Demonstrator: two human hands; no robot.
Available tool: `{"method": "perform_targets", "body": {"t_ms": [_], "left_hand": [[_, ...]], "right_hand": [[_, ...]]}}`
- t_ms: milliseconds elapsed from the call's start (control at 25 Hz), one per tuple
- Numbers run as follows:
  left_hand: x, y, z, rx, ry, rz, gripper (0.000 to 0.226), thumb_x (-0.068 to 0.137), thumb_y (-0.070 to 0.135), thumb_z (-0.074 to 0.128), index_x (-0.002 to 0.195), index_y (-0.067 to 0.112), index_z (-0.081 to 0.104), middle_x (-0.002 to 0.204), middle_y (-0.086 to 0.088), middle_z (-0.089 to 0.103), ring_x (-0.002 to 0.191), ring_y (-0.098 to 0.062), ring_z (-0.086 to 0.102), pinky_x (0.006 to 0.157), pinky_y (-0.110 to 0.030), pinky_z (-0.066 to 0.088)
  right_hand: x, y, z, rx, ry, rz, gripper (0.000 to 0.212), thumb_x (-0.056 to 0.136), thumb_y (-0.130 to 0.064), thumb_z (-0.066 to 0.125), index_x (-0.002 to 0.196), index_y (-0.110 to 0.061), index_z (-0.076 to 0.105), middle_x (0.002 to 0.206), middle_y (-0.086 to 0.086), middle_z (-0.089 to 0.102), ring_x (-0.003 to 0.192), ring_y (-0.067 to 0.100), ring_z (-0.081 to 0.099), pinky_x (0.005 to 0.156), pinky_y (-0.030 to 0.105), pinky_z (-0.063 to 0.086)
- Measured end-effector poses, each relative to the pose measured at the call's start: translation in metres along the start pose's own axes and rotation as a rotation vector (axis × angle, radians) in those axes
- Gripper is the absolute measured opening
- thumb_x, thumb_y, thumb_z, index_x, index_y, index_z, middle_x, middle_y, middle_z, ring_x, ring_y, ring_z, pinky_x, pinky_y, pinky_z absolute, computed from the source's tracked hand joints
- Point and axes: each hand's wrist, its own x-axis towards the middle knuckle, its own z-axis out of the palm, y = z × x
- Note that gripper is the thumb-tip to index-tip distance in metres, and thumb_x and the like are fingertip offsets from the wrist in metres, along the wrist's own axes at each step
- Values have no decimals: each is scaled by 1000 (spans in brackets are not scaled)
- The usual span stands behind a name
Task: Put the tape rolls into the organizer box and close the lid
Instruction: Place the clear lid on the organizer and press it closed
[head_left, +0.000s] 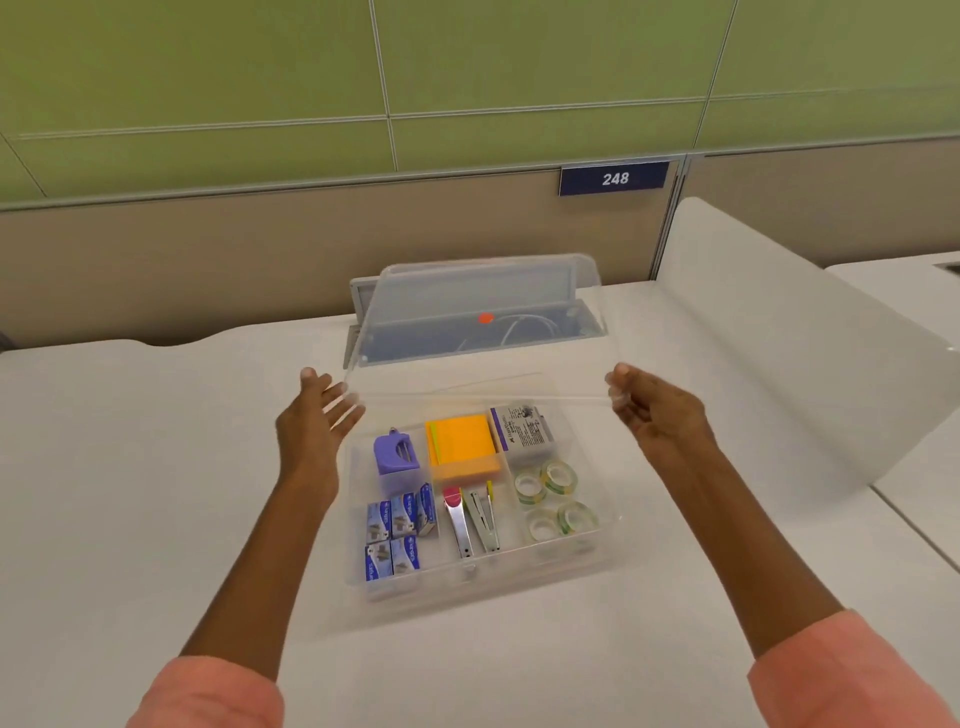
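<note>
Two bare hands reach forward over the white counter (156, 441), forearms extended from pink sleeves (208, 696). Left hand (317, 415): palm turned inward, fingers (337, 397) spread wide and loose, tips touching or just beside the left corner of the clear lid (483, 332); contact not certain. Right hand (654, 410): fingers curled narrow, pinching the lid's right near corner. Lid tilted, raised above the organizer box (608, 540), its far edge high and its near edge between the two hands.

Organizer box sits on the counter between the forearms, open, divided into compartments. Near-right compartment: four tape rolls (556, 499), clear with green cores, lying flat or slightly tilted, close together. Far-right: a small box with a purple printed label (519, 431). Far-middle: orange sticky notes (462, 447). Far-left: a purple plastic item (395, 456), type unclear. Near-middle: two metal stapler-like tools (470, 517), one with a red end. Near-left: several small blue boxes (397, 530), standing close.

Behind the box, seen through the lid, a grey recessed tray (587, 317) in the counter holds a white cable. A blue sign reading 248 (614, 178) hangs on the far partition.
</note>
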Motion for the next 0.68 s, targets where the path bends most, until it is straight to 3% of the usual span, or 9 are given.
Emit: {"method": "perform_targets", "body": {"t_ms": [120, 240, 360, 480, 560, 680], "left_hand": [[1, 0, -17, 66, -55, -31, 33, 91, 26, 50, 111, 1, 56, 109, -16, 62, 86, -21, 66, 77, -31, 55], [-2, -16, -31, 172, -20, -58, 29, 86, 17, 58, 110, 0, 60, 109, -18, 63, 89, -23, 64, 80, -32, 53], [-10, -37, -39, 363, 81, -42, 35, 82, 21, 64, 111, 2, 62, 109, -14, 65, 93, -22, 58, 83, -33, 47], [-28, -56, -41, 584, 164, 15, 35, 85, 27, 59, 111, 3, 63, 114, -15, 65, 105, -33, 58, 90, -38, 45], [-37, -64, -43, 684, 187, 44, 35, 88, 29, 54, 107, 2, 64, 111, -19, 66, 100, -35, 58, 85, -37, 44], [-41, -72, -49, 661, 213, 53, 34, 86, 32, 57, 106, 5, 66, 108, -18, 68, 100, -33, 61, 90, -41, 47]], "right_hand": [[-3, 22, -10, -101, -32, 57, 6, 76, -7, 70, 80, -3, 69, 60, 3, 73, 50, 8, 62, 51, 15, 54], [-9, 31, -19, -229, -53, 6, 7, 76, -9, 70, 82, -5, 71, 67, 5, 72, 55, 13, 59, 53, 16, 54], [-15, 34, -31, -344, -58, -74, 8, 75, -8, 72, 82, -5, 72, 75, 11, 69, 63, 19, 56, 57, 19, 53], [-19, 42, -48, -496, -9, -90, 23, 68, -18, 78, 88, -8, 73, 92, 8, 72, 85, 22, 61, 78, 30, 50], [-23, 51, -58, -537, 18, -77, 28, 65, -24, 80, 89, -12, 74, 97, 6, 74, 96, 25, 63, 91, 39, 49], [-33, 63, -67, -521, 33, -48, 39, 57, -33, 83, 89, -13, 75, 96, 6, 75, 97, 24, 67, 100, 46, 47]]}}
